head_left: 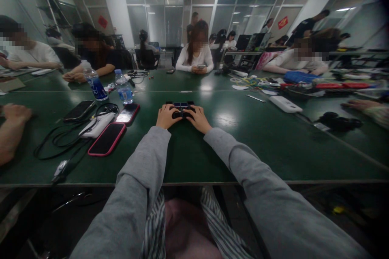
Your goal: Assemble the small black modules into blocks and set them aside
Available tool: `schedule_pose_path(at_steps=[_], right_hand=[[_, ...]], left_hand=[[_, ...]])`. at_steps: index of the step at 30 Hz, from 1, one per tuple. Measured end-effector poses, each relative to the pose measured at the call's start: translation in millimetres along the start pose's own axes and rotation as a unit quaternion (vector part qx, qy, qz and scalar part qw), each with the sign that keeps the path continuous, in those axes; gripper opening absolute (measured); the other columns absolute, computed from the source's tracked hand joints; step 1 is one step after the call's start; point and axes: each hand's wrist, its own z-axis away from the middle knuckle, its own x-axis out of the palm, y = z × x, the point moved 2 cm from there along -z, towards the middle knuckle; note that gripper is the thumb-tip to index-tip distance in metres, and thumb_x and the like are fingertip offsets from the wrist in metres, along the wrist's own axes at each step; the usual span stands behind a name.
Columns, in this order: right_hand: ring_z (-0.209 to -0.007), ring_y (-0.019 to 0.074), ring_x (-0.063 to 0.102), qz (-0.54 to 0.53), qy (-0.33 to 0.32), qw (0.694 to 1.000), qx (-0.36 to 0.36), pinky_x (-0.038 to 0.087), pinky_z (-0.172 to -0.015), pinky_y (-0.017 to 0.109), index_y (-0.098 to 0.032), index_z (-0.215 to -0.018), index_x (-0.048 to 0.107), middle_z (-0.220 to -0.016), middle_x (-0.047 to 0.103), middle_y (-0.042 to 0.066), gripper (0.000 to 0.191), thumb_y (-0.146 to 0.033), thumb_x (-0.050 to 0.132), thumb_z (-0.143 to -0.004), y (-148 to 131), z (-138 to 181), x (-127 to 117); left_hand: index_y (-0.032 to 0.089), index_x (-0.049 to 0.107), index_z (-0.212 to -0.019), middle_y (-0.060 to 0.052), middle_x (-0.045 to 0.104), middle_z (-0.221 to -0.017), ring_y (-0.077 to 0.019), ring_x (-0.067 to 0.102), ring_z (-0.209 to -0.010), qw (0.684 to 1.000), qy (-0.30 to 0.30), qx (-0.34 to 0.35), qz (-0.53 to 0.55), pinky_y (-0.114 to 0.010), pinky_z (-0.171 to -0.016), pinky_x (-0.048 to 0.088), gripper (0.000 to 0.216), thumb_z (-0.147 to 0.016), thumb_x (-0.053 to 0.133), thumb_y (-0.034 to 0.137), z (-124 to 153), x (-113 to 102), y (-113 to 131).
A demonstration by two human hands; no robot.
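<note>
A small black device (181,110) with a dark screen lies on the green table (243,145) straight ahead of me. My left hand (165,115) grips its left end with the fingers curled round it. My right hand (198,118) grips its right end the same way. Both arms reach forward in grey sleeves, wrists resting on the table.
To my left lie three phones (107,139), a white power bank (97,125) and black cables (57,137), with two water bottles (124,87) behind. A white box (285,104) and cluttered tools sit to the right. Other people sit around the table; someone's arm (10,129) rests at far left.
</note>
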Motion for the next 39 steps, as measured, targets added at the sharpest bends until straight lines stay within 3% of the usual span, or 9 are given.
schedule_pose_path(at_steps=[5, 8, 10, 17, 28, 39], right_hand=[[-0.127, 0.0321, 0.03, 0.004, -0.001, 1.0, 0.003, 0.034, -0.107, 0.057, -0.032, -0.134, 0.052, -0.14, 0.037, 0.009, 0.042, -0.037, 0.044, -0.094, 1.6, 0.2, 0.8], [-0.127, 0.0323, 0.03, 0.003, 0.003, 1.0, 0.001, 0.034, -0.107, 0.057, -0.033, -0.135, 0.051, -0.14, 0.037, 0.009, 0.042, -0.038, 0.044, -0.094, 2.4, 0.3, 1.8], [-0.127, 0.0326, 0.03, 0.001, 0.005, 1.0, -0.002, 0.035, -0.106, 0.057, -0.033, -0.135, 0.051, -0.14, 0.037, 0.01, 0.042, -0.038, 0.044, -0.094, 3.0, 0.4, 2.4], [-0.129, 0.0331, 0.029, 0.0, -0.004, 1.0, 0.002, 0.036, -0.105, 0.059, -0.034, -0.135, 0.049, -0.142, 0.035, 0.009, 0.042, -0.038, 0.045, -0.094, 5.4, 0.0, 3.9], [-0.128, 0.0315, 0.03, 0.004, 0.002, 1.0, -0.005, 0.036, -0.107, 0.054, -0.031, -0.134, 0.051, -0.139, 0.037, 0.01, 0.042, -0.034, 0.048, -0.093, 1.8, 0.1, 0.1], [-0.128, 0.0321, 0.03, -0.016, -0.001, 1.0, 0.003, 0.034, -0.108, 0.056, -0.033, -0.135, 0.051, -0.141, 0.037, 0.008, 0.042, -0.035, 0.047, -0.093, 2.0, 0.5, -0.4]], left_hand=[[0.031, 0.054, -0.13, -0.007, 0.048, -0.139, -0.0302, 0.035, -0.131, 1.0, 0.0, 0.003, -0.006, -0.046, -0.104, 0.034, 0.059, -0.077, 0.068, 0.052, 0.7, -3.6, -0.7], [0.032, 0.042, -0.141, -0.007, 0.038, -0.15, -0.032, 0.028, -0.139, 1.0, 0.008, -0.005, -0.012, -0.048, -0.111, 0.027, 0.077, -0.073, 0.071, 0.054, 0.3, -1.7, -11.8], [0.032, 0.042, -0.141, -0.007, 0.035, -0.153, -0.0326, 0.027, -0.141, 1.0, -0.005, -0.019, -0.009, -0.049, -0.113, 0.025, 0.08, -0.071, 0.072, 0.054, 0.1, 3.0, -22.9], [0.027, 0.046, -0.139, -0.009, 0.038, -0.152, -0.027, 0.042, -0.134, 0.996, -0.045, -0.02, 0.069, -0.043, -0.109, 0.038, 0.072, -0.076, 0.068, 0.054, -3.2, 12.0, -44.0], [0.027, 0.061, -0.124, -0.006, 0.052, -0.137, -0.0253, 0.052, -0.124, 0.994, -0.015, -0.005, 0.105, -0.044, -0.105, 0.043, 0.056, -0.073, 0.074, 0.045, -8.1, 7.7, -52.1], [0.026, 0.064, -0.119, -0.008, 0.053, -0.13, -0.0271, 0.053, -0.118, 0.994, 0.001, -0.007, 0.107, -0.046, -0.101, 0.045, 0.054, -0.07, 0.076, 0.047, -8.1, 9.7, -47.1]])
